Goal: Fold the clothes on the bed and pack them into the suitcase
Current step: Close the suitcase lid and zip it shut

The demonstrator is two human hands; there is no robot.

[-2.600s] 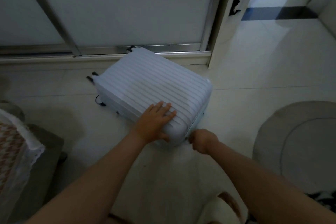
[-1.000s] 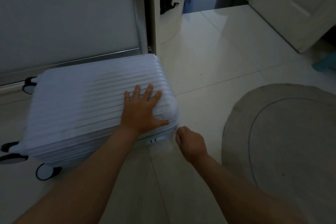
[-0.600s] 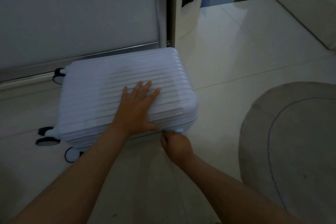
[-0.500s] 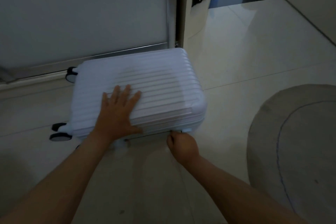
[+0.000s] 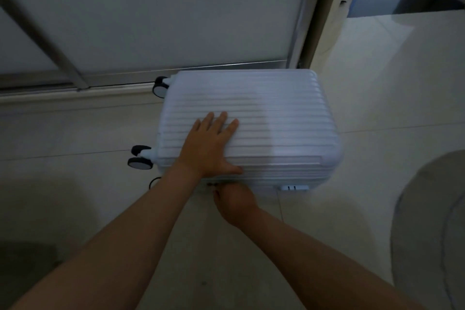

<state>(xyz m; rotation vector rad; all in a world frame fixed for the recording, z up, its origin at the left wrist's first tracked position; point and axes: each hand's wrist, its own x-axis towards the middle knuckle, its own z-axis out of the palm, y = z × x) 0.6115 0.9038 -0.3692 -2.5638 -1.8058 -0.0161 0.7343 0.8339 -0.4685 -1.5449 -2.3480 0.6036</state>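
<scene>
A pale ribbed hard-shell suitcase [image 5: 276,118] lies flat and closed on the tiled floor, wheels to the left. My left hand [image 5: 210,146] presses flat on its lid, fingers straight and spread. My right hand [image 5: 235,201] is curled at the near side seam, pinching what looks like the dark zipper pull [image 5: 210,184]. No clothes or bed are in view.
A sliding door with a metal track [image 5: 105,78] runs just behind the suitcase. An open doorway [image 5: 392,7] lies at the top right. A round grey rug [image 5: 432,221] covers the floor to the right. Black wheels [image 5: 139,158] stick out on the left.
The suitcase was turned so its long side faces me. My left hand slid leftward on the lid. My right hand moved left along the near seam from the corner.
</scene>
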